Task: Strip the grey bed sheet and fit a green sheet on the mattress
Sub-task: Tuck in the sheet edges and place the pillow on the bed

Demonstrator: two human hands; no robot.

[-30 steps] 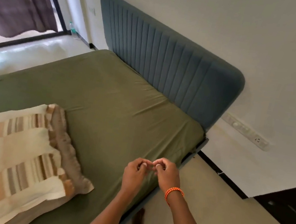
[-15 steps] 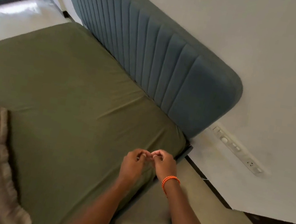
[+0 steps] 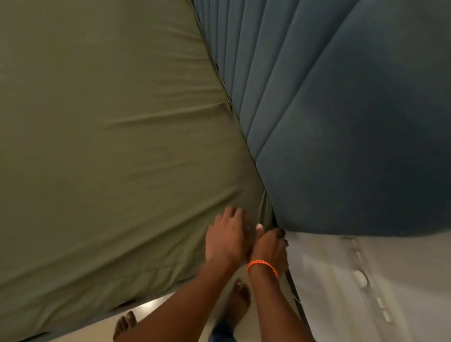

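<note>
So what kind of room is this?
Most likely a bedroom. There's a mattress under a green sheet, a padded blue-grey headboard against the wall, and a wall switch panel beside the bed.

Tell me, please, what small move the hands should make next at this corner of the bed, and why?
Probably push the bunched cloth down into the gap beside the headboard. Both the left hand and the right hand are at the corner of the green sheet, where folds gather against the headboard, while the rest lies fairly smooth. Whether either hand has a grip on the cloth cannot be told.
</note>
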